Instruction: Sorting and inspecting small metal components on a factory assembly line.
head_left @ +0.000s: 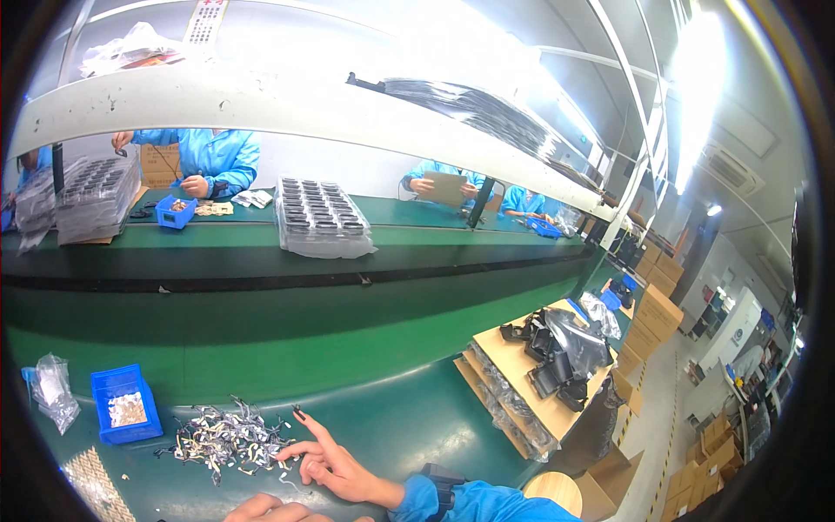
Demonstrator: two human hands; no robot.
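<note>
My right hand (339,474) reaches in from the lower right, at the right edge of a loose pile of small black, white and silver strip-like parts (230,439). Its index finger stretches out, with something small and dark at the tip; the other fingers are partly bent, and I see nothing gripped in them. At the lower edge, only the knuckles of my left hand (274,509) show; its fingertips are cut off. Left of the pile stands a blue bin (109,383) holding small pale pieces (128,408).
A clear plastic bag (54,393) lies at far left, near a woven beige patch (98,484). On the right, black plastic parts (561,357) top a cardboard-layered stack (496,365). Beyond the green belt (287,326), co-workers in blue sit near stacked trays (320,217). A round stool (554,492) stands lower right.
</note>
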